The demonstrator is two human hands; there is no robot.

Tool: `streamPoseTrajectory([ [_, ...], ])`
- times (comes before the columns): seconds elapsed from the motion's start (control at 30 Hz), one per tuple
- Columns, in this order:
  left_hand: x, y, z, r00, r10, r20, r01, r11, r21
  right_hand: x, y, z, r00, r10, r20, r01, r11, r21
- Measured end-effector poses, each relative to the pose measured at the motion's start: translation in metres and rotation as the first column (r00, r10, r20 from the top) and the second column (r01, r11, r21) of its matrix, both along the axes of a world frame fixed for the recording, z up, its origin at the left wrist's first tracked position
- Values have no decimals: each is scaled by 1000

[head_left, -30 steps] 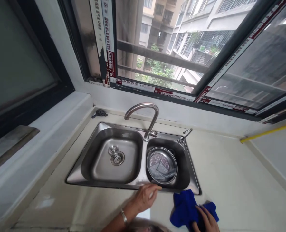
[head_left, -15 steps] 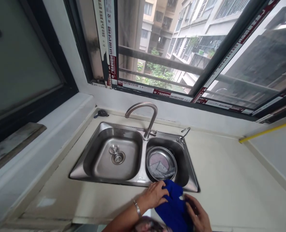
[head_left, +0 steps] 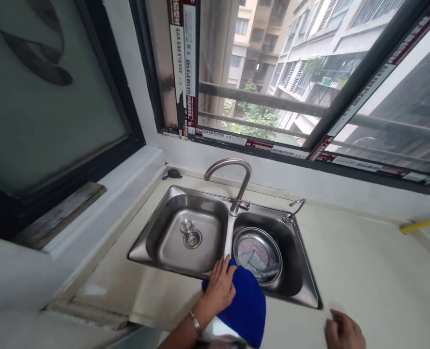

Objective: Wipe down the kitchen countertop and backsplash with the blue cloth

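The left hand (head_left: 219,286) lies open, fingers spread, pressing down on the blue cloth (head_left: 246,305), which sits under its palm and bunches against the front rim of the stainless double sink (head_left: 138,253). The right hand (head_left: 344,332), half-curled and holding nothing visible, hovers well right of the sink, above the countertop (head_left: 367,261).

A 2-basin sink (head_left: 142,254) set in the counter (head_left: 363,252) — faucet (head_left: 244,186) behind, strainer basket (head_left: 257,254) in the right basin.
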State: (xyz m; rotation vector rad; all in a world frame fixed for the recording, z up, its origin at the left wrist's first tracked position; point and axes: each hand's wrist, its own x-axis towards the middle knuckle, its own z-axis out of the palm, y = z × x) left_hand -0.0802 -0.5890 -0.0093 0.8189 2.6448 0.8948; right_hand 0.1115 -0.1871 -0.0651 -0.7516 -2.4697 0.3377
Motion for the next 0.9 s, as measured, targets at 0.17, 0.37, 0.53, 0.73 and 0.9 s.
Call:
streamPoseTrajectory([
  [0.17,4,37,-26,997,8,71,0,993,-115,1,2,-15,995,-96,-13,96,995,-30],
  [0.37,-15,11,-38,996,76,43,-69,987,-147,4,2,-16,997,-60,-49,57,997,-58],
  [0.53,-18,1,-30,990,144,11,-135,953,-270,2,-1,-12,995,-77,-62,71,992,-102],
  [0.73,-30,28,-17,961,270,64,-214,866,-452,5,-5,-6,989,-138,45,143,979,-148],
  [0.9,-52,42,-19,940,327,101,-258,870,-420,6,-7,-2,986,-157,61,164,977,-136],
])
